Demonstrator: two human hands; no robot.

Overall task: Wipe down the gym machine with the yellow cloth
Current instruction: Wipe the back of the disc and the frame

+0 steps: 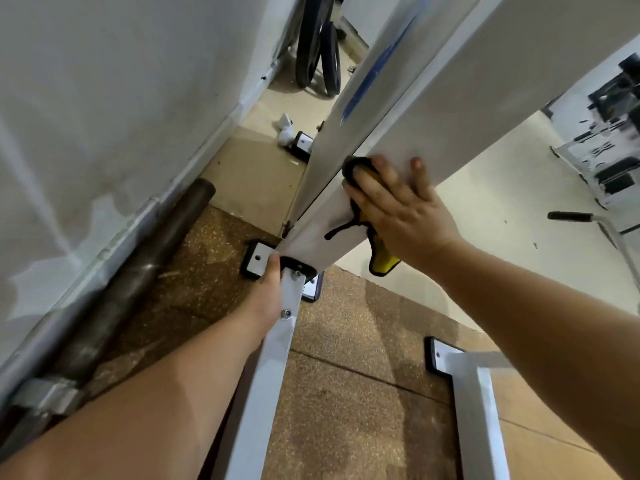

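Yellow cloth [382, 263] with a dark trim sits just right of the frame's centre, bunched under the right hand [405, 206], which lies spread and flat, fingers straight, pressing it against the sloping white beam [450, 109] of the gym machine; one corner of the cloth hangs free below the palm and a loose dark thread trails across the paint. The wiping step looks to be under way on the lower end of that beam, close to where it meets the base. The left hand [268, 292], lower centre, rests against the narrow white bar [277, 358] beside a black-edged foot plate [256, 261], thumb on top; its fingers are hidden behind the bar, so whether they wrap round it I cannot tell. The beam's paint looks smooth and pale, with a blue streak higher up towards the top of the frame, possibly tape or a decal. Next, the cloth probably needs to slide along the beam under steady flat pressure, then reach the joint and bolts near the foot plate, where folding it over a fingertip would help. A dark pipe [145, 268] runs along the wall at the left.
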